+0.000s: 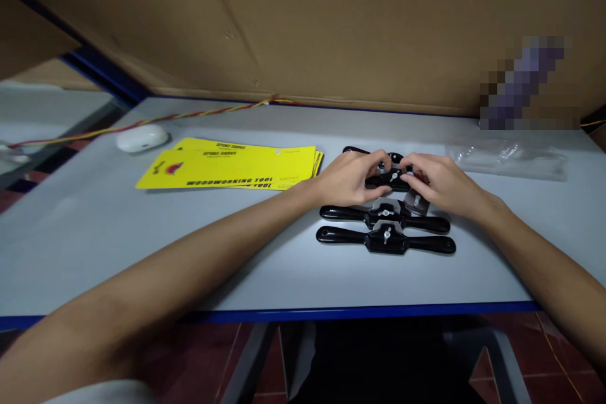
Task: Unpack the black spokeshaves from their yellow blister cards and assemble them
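Note:
Several black spokeshaves lie side by side on the grey table [95, 233]. The nearest one [386, 239] and the one behind it [384, 214] lie untouched, each with a small silver wing screw at its middle. My left hand [348, 177] and my right hand [438, 184] both close on a third black spokeshave [392, 178] farther back, fingertips pinched at its centre where a silver screw shows. Another black handle [353, 151] peeks out behind my left hand.
A stack of yellow printed cards [227, 167] lies left of the tools. A white rounded case [142, 138] sits at the far left, a red-and-yellow wire [180, 116] runs along the back, and clear plastic bags [511, 158] lie at the right. Cardboard walls the back.

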Demonstrator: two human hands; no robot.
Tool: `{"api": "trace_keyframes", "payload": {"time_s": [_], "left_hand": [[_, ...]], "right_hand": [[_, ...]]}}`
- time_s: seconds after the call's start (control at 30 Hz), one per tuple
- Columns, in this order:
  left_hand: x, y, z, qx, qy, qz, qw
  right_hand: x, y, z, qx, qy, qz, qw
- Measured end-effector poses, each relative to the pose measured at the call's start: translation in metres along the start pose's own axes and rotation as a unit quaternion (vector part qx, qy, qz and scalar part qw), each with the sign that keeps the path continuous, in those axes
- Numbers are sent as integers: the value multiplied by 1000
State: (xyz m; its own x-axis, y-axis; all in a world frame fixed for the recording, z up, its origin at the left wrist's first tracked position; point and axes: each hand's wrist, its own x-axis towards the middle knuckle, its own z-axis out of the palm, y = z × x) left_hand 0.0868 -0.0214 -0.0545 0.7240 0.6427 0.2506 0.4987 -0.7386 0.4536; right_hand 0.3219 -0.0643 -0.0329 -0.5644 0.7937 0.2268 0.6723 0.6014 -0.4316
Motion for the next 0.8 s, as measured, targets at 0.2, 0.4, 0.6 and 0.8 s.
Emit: {"api": "trace_keyframes", "payload": {"time_s": [0.2,0.4,0.6,0.8], "left_hand": [[0,1,-1,-1,-5,-4,1000],[0,0,0,-1,-4,-4,1000],[0,0,-1,2,-5,-4,1000],[0,-1,0,1,0,4,1000]], "right_hand": [[-1,1,0,5,-3,-3,1000],[-1,2,0,7,-9,1,1000],[0,1,0,6,-7,4,1000],[0,2,0,8,-5,-4,1000]]}}
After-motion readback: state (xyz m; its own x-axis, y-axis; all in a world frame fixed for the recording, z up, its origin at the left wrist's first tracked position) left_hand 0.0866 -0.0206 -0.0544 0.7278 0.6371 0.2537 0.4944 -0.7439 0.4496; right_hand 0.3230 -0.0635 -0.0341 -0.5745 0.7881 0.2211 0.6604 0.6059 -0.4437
